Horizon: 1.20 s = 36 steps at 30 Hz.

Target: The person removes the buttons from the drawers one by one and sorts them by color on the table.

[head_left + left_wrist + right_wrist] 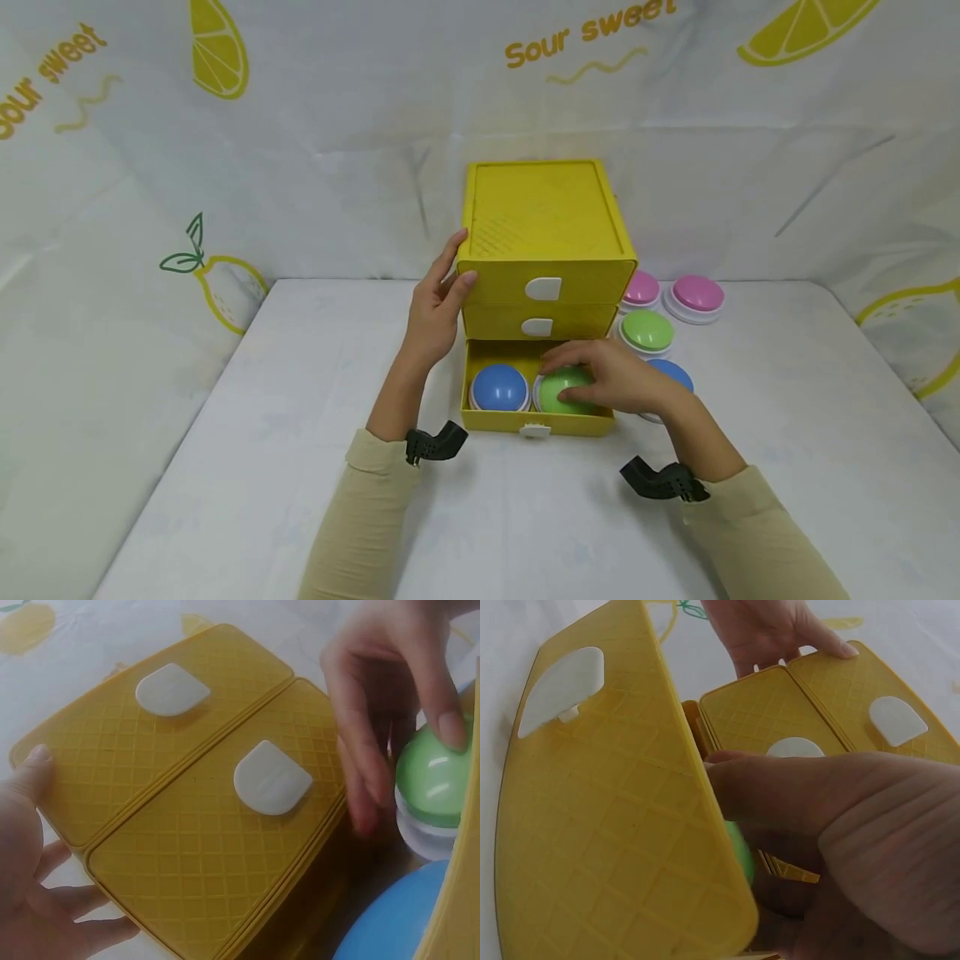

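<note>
A yellow drawer cabinet [543, 212] stands on the table with its bottom drawer [570, 423] pulled out. In that drawer, a blue domed button [499, 387] on a white base sits at the left. Beside it on the right is a green domed button [557, 388], also seen in the left wrist view [435, 776]. My right hand [618, 379] reaches over and grips the green button, its thumb and fingers on either side. My left hand [435, 317] rests against the cabinet's left side, thumb on the front edge and fingers extended along the side.
Right of the cabinet, on the white tabletop [300, 392], are two pink domed buttons [698, 294], another green one [647, 331] and another blue one [672, 372], partly behind my right hand. The two upper drawers [495, 283] are closed. A printed white cloth [360, 167] hangs behind.
</note>
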Tool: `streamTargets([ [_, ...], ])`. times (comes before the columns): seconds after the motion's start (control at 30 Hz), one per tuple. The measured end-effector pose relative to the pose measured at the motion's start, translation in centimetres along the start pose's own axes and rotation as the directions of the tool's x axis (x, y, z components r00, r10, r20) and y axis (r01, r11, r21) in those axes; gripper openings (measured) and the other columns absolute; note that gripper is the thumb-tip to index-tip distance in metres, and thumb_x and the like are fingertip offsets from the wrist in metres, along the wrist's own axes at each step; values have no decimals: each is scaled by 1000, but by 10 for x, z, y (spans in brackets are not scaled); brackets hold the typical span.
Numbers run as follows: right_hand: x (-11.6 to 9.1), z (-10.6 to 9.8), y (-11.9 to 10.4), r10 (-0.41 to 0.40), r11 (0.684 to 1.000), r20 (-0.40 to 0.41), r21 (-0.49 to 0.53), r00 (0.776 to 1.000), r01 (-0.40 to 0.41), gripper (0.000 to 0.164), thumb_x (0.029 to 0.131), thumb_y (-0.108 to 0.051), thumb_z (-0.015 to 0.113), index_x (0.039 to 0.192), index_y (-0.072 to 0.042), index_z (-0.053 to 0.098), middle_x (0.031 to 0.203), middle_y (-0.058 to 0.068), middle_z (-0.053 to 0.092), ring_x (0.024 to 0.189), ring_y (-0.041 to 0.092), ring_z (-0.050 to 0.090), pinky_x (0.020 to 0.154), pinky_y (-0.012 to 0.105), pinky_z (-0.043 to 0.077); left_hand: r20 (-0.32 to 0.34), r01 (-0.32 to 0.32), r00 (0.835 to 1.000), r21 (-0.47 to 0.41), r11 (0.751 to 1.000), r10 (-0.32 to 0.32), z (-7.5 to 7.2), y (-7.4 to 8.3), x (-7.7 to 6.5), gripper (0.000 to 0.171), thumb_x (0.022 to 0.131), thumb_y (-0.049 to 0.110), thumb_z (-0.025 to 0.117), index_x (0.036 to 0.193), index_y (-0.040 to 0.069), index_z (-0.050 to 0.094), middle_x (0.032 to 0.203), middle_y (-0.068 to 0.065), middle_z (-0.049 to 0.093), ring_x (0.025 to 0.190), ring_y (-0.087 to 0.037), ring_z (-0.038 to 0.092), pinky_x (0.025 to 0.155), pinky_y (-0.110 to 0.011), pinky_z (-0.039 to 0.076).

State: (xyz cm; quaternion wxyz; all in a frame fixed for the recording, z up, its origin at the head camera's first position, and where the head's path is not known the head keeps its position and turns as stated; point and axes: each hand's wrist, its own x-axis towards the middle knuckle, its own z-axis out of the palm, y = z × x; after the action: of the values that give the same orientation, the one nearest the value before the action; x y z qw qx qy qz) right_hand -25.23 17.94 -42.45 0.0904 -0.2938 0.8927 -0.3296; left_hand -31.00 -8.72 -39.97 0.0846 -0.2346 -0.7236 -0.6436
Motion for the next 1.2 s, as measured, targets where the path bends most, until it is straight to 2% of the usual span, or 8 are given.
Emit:
streamTargets([
  [0.1,0,-1,1,20,1000,-2,5,1000,-20,38,85,-12,80,122,-11,73,137,14,66,130,37,58,108,56,48,-1,-1,1000,-3,1000,1,-1,0,0,56,108,17,50,160,25,32,167,7,30,145,-27,47,118,-42,43],
  [0.17,0,-2,1,41,999,-3,14,999,-41,40,84,-14,81,123,-12,73,133,12,68,125,34,60,107,56,49,-1,-3,1000,-7,1000,3,-1,1,0,56,108,17,50,160,25,33,167,6,30,145,-27,47,118,-42,43],
  [0.33,-1,-3,1,77,996,3,39,997,-77,44,80,-19,85,122,-16,73,123,4,72,107,23,61,96,43,54,0,-9,1000,-1,1000,9,-1,0,1,56,108,16,49,160,24,32,167,6,30,146,-26,45,118,-40,42],
  [0.53,-2,-3,1,73,996,8,60,997,-73,43,82,-24,83,123,-15,73,121,4,72,101,19,59,88,35,53,-2,-10,1000,1,1000,10,-2,-1,1,56,108,17,48,160,24,32,167,6,31,147,-26,45,118,-39,42],
  [0.73,-8,-8,4,51,995,-93,94,994,-42,43,81,-23,86,121,-15,74,118,1,74,99,15,61,85,28,56,4,-13,1000,-7,1000,13,-1,-4,0,56,108,17,49,161,25,31,167,8,31,148,-24,43,118,-37,41],
  [0.97,-21,-26,10,-3,991,-221,130,975,33,41,81,-16,86,120,-14,74,113,2,73,96,8,62,81,20,56,4,-24,1000,11,1000,24,0,-5,1,56,108,18,49,160,25,32,167,7,30,148,-26,42,119,-38,41],
  [1.1,-32,-37,16,52,985,-253,171,966,-8,42,82,-14,84,123,-13,72,117,1,69,99,3,64,84,17,57,2,-22,1000,17,1000,22,0,-4,0,56,108,19,49,160,25,32,166,7,31,148,-26,42,119,-39,40],
  [1.2,-42,-46,22,85,978,-286,207,954,-25,45,83,-10,83,126,-10,70,120,-8,67,99,1,67,82,19,59,-1,-23,1000,24,999,23,0,-4,0,56,108,19,50,160,26,32,166,8,31,148,-26,42,119,-39,40],
])
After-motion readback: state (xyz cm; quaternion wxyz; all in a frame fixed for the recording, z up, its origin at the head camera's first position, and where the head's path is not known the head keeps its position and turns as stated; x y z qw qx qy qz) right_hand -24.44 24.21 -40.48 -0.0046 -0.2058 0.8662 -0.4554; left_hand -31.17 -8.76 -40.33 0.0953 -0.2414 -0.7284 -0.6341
